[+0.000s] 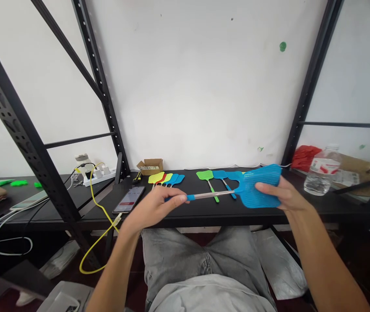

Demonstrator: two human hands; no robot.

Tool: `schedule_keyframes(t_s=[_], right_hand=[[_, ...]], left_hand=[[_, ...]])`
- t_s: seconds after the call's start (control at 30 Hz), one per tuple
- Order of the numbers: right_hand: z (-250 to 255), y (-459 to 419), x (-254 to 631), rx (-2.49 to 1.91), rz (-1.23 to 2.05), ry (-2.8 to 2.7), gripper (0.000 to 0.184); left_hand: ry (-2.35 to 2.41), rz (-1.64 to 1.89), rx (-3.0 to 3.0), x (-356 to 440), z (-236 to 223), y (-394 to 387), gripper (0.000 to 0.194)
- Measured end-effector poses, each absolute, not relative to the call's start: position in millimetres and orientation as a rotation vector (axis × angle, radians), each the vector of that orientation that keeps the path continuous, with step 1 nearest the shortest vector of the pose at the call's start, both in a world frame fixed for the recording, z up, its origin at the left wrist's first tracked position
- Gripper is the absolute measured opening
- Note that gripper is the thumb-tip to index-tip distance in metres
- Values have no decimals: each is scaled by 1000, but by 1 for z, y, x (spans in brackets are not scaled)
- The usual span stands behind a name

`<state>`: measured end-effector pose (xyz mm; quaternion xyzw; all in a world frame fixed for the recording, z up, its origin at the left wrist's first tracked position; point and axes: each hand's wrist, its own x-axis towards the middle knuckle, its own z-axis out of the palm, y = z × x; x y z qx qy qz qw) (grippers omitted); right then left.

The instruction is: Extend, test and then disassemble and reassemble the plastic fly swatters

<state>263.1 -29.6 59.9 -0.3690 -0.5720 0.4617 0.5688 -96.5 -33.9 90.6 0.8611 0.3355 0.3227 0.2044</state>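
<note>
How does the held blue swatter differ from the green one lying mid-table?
The held blue swatter is raised in the left hand and right hand; the green swatter lies on the table. The held blue swatter's head points right, the green swatter's toward the wall. Both have a broad head and pale shaft.

A white wall [201, 86] is standing behind the black table [188, 216], and it is carrying a few green spots [283, 47]. On the left, black metal posts [25, 125] with rows of holes are rising, and on the right one more post [311, 82] is leaning in the view. Thin metal bars [81, 141] are joining these posts. Soft light is spreading over the wall, while the dark red floor [134, 279] is lying in shadow below.
</note>
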Motion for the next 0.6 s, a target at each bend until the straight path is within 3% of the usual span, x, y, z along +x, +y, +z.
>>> schedule_keyframes(t_s=[0.17,0.6], right_hand=[[62,-32,247,-790,1196,-1414,29],[30,39,266,-961,1039,-1101,38]], left_hand=[[879,878,2370,-75,83,-32,44],[909,613,2237,-68,36,12,39]])
